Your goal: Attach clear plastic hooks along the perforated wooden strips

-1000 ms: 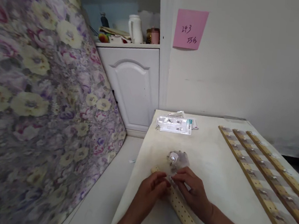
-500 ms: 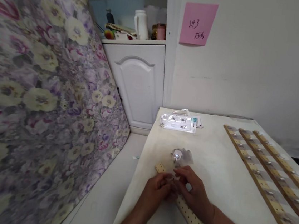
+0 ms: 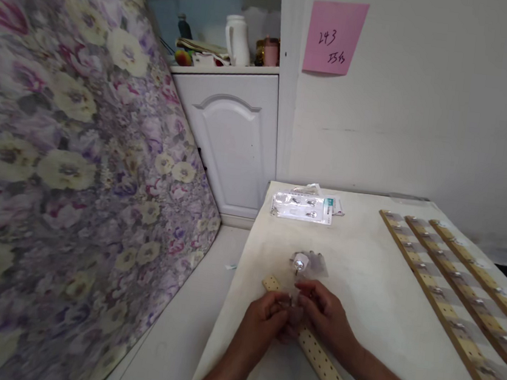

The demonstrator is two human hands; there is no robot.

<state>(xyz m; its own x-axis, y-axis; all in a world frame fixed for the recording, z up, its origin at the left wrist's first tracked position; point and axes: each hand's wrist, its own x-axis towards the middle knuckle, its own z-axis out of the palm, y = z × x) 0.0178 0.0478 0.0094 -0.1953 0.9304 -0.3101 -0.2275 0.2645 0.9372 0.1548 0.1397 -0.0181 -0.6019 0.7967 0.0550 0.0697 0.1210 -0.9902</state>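
My left hand [image 3: 267,315] pinches a small see-through plastic piece [image 3: 295,315] that seems to carry a thin metal bit. Fingertips of my right hand [image 3: 323,311] close on the same piece from the other side; the exact grip is partly hidden. Below both hands, a pale wooden strip with rows of holes [image 3: 332,379] lies slantwise on the table, its far end showing past my left fingers. Just beyond the fingertips is a small pile of clear plastic pieces with shiny metal parts [image 3: 301,262].
Three wooden strips [image 3: 445,309] bearing clear pieces and metal fittings lie along the right of the white-covered table [image 3: 367,239]. Flat clear packages [image 3: 301,208] rest near the back edge. A flowered curtain [image 3: 97,196] hangs at left, beside a white cabinet [image 3: 235,145].
My right fingers have shifted slightly at the small plastic piece, which now shows more clearly between my hands. The wooden strip and the pile stay in place.
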